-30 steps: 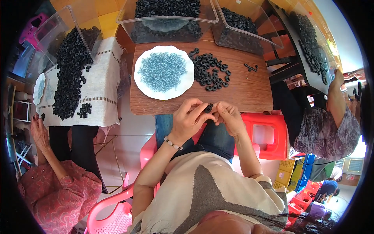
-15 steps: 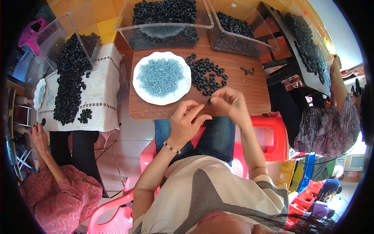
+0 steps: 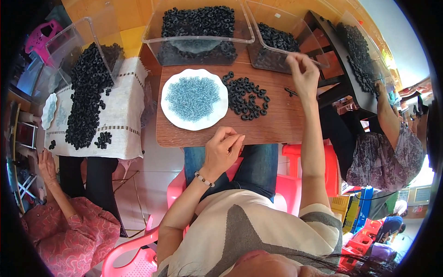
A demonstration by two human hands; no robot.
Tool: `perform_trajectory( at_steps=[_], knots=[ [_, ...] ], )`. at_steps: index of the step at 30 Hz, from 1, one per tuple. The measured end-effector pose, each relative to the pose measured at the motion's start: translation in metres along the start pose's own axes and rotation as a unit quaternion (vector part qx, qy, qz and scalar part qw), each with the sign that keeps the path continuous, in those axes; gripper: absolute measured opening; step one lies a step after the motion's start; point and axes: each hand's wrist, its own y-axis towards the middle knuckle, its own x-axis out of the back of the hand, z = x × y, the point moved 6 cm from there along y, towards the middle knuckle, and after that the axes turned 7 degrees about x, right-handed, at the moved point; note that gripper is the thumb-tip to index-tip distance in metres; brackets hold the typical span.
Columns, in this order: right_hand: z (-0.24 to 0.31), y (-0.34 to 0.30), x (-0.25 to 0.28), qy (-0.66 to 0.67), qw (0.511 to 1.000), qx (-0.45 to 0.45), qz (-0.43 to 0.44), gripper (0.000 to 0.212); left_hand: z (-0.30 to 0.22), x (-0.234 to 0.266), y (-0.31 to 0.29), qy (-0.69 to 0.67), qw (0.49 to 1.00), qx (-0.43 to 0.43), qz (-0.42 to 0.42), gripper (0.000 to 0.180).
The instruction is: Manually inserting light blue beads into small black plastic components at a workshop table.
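My right hand (image 3: 302,71) is stretched out to the far right of the wooden table (image 3: 281,129), at the rim of a clear bin of black rubber rings (image 3: 277,41). Its fingertips are pinched together, and I cannot tell if they hold anything. At the table's near edge my left hand (image 3: 222,150) hovers with its fingers curled in and nothing visible in it. Between the hands lie a loose pile of black rings (image 3: 247,97) and a white plate (image 3: 217,121) of small blue beads. A small black part (image 3: 290,91) lies under my right wrist.
A second clear bin of black rings (image 3: 198,27) stands behind the plate. To the left a person in pink (image 3: 69,231) sits at a cloth-covered table heaped with black rings (image 3: 87,92). On the right, another person (image 3: 383,147) works at a further tray. A red stool (image 3: 304,154) stands beside my knees.
My hands were together at the table's near edge, working a small black piece. The right hand has since swung out to the far right bin, while the left stayed near the edge.
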Motion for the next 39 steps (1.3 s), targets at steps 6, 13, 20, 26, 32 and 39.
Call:
perform_trajectory(
  at_steps=[6,13,20,26,32,39],
  knots=[
    [0.004,-0.107,-0.012,0.0,0.984,-0.09,0.152,0.016,-0.001,-0.003,0.002,-0.001,1.0,-0.003,0.01,0.009],
    [0.005,-0.146,-0.02,-0.041,0.972,-0.119,0.197,0.024,0.002,-0.005,0.0,0.01,1.0,-0.01,0.016,0.007],
    [-0.003,-0.152,-0.02,-0.063,0.973,-0.105,0.196,0.019,0.0,-0.005,0.0,0.012,1.0,-0.009,0.016,0.007],
    [0.005,-0.16,-0.016,0.044,0.979,-0.132,0.152,0.018,-0.002,-0.004,0.001,0.009,1.0,-0.015,0.017,0.008],
    [0.023,-0.176,-0.026,0.242,0.913,-0.262,0.2,0.029,0.002,-0.004,0.001,-0.015,1.0,0.003,0.023,0.025],
    [0.06,-0.198,-0.05,0.403,0.819,-0.305,0.272,0.029,-0.006,-0.003,0.006,-0.145,0.985,0.059,0.068,0.039]
  ],
)
